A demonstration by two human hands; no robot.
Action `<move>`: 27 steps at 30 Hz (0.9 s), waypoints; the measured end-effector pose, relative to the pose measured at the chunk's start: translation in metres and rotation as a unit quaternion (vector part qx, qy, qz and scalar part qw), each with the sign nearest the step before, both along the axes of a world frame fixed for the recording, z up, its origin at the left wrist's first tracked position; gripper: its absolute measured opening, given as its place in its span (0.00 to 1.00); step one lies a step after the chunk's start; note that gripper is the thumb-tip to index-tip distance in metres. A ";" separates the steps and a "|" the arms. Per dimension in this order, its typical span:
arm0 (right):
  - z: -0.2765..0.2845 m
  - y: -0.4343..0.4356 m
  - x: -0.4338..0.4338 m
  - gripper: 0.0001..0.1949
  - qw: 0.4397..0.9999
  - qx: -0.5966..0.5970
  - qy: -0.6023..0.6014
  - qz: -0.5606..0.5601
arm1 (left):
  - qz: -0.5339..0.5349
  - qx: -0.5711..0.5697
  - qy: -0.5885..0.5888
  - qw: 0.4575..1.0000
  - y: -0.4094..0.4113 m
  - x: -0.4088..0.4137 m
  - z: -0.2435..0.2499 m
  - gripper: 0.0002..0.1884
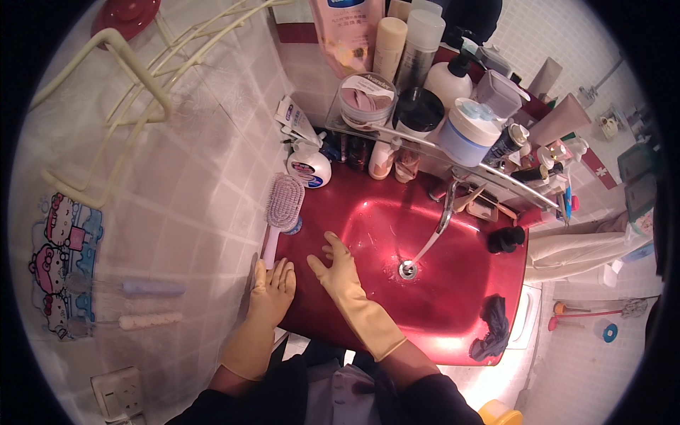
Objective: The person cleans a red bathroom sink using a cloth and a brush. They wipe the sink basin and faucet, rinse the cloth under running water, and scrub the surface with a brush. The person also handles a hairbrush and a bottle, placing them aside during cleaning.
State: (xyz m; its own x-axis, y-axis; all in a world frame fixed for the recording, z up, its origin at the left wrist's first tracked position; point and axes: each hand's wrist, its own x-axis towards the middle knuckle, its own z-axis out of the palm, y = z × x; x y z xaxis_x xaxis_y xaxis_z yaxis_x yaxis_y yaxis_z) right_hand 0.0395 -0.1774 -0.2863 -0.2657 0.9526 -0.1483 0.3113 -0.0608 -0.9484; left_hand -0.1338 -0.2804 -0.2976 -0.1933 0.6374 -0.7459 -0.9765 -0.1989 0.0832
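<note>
Both hands wear yellow rubber gloves. My left hand is at the near left corner of the red sink counter, its fingertips at the handle of a pink hairbrush; whether it grips the handle I cannot tell. The brush leans against the tiled wall, bristles showing, beside a small blue round thing. Over the counter left of the basin, my right hand has its fingers spread and holds nothing. Water runs from the chrome faucet onto the drain. A dark wet cloth lies on the basin's near right rim.
Above the counter's back edge, a glass shelf with a metal rail holds many jars, bottles and tubes. A white pump bottle stands in the back left corner. Dark containers sit at the right rim. A cream wire rack hangs at upper left.
</note>
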 end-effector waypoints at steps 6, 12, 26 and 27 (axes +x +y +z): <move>0.005 -0.017 0.040 0.37 0.999 -0.045 -0.025 -0.006 | 0.054 0.105 -0.086 0.989 -0.013 -0.005 -0.020 0.22; -0.012 -0.021 0.056 0.36 0.999 -0.026 -0.025 -0.010 | 0.030 -0.012 0.114 0.993 0.025 0.001 0.010 0.18; -0.015 -0.023 0.058 0.36 0.996 -0.076 -0.040 0.008 | 0.020 0.016 0.041 0.999 0.031 0.008 0.011 0.24; -0.016 -0.023 0.058 0.36 0.997 -0.072 -0.040 0.007 | 0.013 0.021 0.024 0.999 0.032 0.008 0.012 0.25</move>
State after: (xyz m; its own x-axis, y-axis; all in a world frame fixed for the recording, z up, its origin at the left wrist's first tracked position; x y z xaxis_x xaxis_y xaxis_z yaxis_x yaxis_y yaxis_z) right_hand 0.0970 -0.2007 -0.3025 -0.2597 0.9162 -0.3052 0.3881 -0.1904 -0.9017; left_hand -0.1258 -0.2488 -0.2857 -0.2454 0.6622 -0.7080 -0.9660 -0.2279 0.1217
